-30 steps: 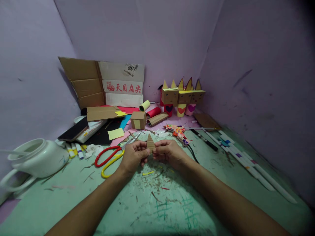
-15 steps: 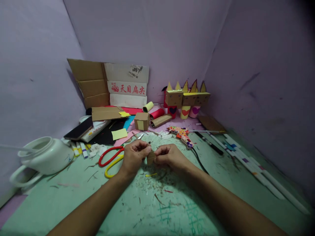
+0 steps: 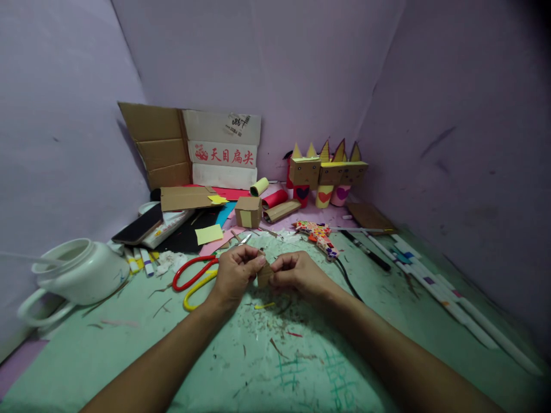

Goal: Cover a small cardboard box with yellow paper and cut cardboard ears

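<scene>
A small brown cardboard piece [image 3: 264,277] is pinched between both hands over the middle of the table. My left hand [image 3: 235,276] grips its left side with thumb and fingers closed. From the right, my right hand [image 3: 300,275] pinches the opposite edge. Scissors [image 3: 193,265] with one red and one yellow handle lie beside and partly behind my left hand, blades pointing away. Just beyond the hands stands a small cardboard box [image 3: 248,213] with a yellow patch. A flower-patterned glue gun [image 3: 316,234] lies past my right hand, its black cord running toward my forearm.
A white pot [image 3: 81,272] stands at the left. Cardboard figures with pointed ears [image 3: 321,172] line the back, near paper tubes [image 3: 275,199] and a printed carton [image 3: 224,150]. White sticks [image 3: 443,289] and a black pen [image 3: 365,250] lie at right. Scraps [image 3: 275,321] litter the green tabletop.
</scene>
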`<state>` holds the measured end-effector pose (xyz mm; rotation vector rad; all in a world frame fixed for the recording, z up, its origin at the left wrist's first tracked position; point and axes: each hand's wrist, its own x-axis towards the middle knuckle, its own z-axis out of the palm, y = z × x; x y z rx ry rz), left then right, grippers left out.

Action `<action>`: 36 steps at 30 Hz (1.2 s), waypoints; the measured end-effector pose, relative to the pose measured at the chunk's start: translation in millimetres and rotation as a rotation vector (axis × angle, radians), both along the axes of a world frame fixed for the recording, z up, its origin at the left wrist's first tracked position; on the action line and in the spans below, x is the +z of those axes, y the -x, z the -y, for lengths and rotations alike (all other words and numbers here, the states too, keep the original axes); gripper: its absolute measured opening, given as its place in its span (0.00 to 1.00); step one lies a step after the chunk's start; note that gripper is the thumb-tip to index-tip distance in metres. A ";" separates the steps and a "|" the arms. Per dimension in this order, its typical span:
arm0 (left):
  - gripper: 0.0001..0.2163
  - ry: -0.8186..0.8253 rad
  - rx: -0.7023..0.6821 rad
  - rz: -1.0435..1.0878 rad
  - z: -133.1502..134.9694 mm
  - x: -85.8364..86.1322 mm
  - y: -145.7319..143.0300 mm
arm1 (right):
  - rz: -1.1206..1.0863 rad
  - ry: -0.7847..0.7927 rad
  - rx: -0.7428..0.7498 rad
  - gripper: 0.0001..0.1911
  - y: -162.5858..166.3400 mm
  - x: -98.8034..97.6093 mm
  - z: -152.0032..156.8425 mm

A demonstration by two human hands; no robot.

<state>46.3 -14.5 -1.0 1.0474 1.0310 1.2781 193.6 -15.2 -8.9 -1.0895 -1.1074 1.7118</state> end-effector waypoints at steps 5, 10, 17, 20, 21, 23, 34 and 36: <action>0.08 0.036 -0.008 0.037 -1.8 2.6 -1.0 | 0.002 -0.028 0.024 0.06 0.9 1.2 0.1; 0.09 0.045 -0.003 0.063 -1.8 5.9 -2.1 | 0.012 -0.039 0.012 0.07 1.7 3.9 0.5; 0.09 0.045 -0.004 0.072 0.1 7.3 -1.1 | 0.004 -0.042 0.013 0.10 2.0 3.6 1.5; 0.10 0.039 -0.007 0.075 -1.0 6.3 -1.2 | -0.007 -0.018 0.020 0.10 2.2 4.6 2.4; 0.10 0.039 -0.007 0.077 -1.3 5.8 -1.3 | -0.010 -0.011 0.020 0.10 2.3 5.3 2.7; 0.10 0.042 -0.006 0.077 -1.6 4.8 -1.4 | -0.013 -0.001 0.019 0.11 2.4 6.8 3.3; 0.09 0.045 -0.002 0.077 2.0 7.0 -2.4 | 0.065 -0.135 0.020 0.12 0.4 4.6 2.8; 0.08 0.042 0.003 0.074 2.4 7.6 -2.7 | 0.079 -0.160 -0.002 0.11 0.5 4.3 2.2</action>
